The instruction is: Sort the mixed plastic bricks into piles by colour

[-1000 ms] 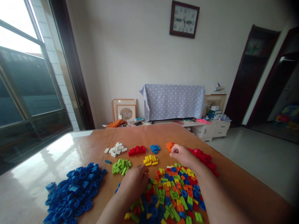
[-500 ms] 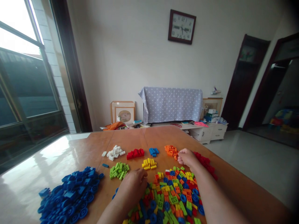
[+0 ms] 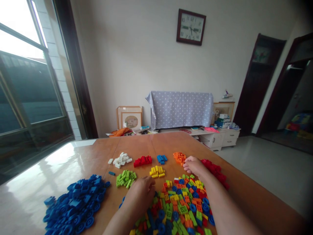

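My left hand [image 3: 143,192] rests at the left edge of a mixed pile of toy building bricks [image 3: 182,209], with its fingers curled down; whatever it grips is hidden. Beside the small heap of orange bricks [image 3: 179,158] is my right hand [image 3: 194,165], fingers bent and close together, and I cannot make out anything in them. Yellow bricks [image 3: 157,171] lie just beyond my left hand, and lime green bricks [image 3: 126,178] to its left. A heap of red bricks [image 3: 212,169] is partly covered by my right wrist.
A large heap of blue pieces [image 3: 75,205] lies on the left of the wooden table [image 3: 102,153]. Farther back are white bricks [image 3: 122,159], a row of red bricks [image 3: 142,161] and blue bricks [image 3: 161,159]. One blue brick [image 3: 111,173] lies apart.
My right hand has shifted slightly left and its fingers have come lower by the orange heap. The left hand stays nearly in place. The whole view has shifted slightly.
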`<control>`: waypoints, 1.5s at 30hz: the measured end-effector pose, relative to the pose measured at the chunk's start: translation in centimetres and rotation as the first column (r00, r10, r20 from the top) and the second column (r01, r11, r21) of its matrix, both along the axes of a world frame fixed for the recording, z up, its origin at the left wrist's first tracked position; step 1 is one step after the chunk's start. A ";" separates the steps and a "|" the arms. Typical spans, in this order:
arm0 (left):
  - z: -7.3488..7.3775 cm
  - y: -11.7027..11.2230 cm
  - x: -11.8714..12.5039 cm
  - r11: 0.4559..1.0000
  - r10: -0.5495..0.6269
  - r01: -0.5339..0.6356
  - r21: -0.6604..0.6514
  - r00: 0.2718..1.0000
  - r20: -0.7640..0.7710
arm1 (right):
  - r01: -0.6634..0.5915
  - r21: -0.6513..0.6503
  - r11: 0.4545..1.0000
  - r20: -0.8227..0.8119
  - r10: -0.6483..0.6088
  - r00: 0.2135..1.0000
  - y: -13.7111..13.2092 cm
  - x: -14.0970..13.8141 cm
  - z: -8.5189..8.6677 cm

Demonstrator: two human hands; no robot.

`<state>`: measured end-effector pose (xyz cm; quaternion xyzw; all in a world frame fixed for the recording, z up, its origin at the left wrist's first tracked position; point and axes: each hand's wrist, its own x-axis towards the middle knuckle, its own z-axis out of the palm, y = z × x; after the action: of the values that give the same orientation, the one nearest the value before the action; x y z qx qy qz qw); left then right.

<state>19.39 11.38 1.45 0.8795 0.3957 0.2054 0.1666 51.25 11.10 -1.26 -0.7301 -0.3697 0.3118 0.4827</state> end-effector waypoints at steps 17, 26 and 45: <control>0.9 -0.5 -0.1 1.000 -0.011 0.012 0.021 0.999 -0.038 | -0.167 -0.026 0.986 0.136 0.169 0.976 -1.7 -1.9 3.0; 0.9 -0.7 0.1 1.000 0.002 -0.001 0.015 0.999 -0.052 | -0.572 -0.172 0.802 0.417 0.586 0.695 -3.2 -7.4 3.2; 0.8 -0.6 0.3 1.000 0.006 -0.005 0.006 0.998 -0.065 | -0.540 -0.179 0.823 0.502 0.548 0.669 -2.7 -7.3 3.1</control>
<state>19.65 10.77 2.22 0.8851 0.4027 0.1782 0.1505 43.92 8.43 1.89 -0.6470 -0.6865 0.2290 0.2401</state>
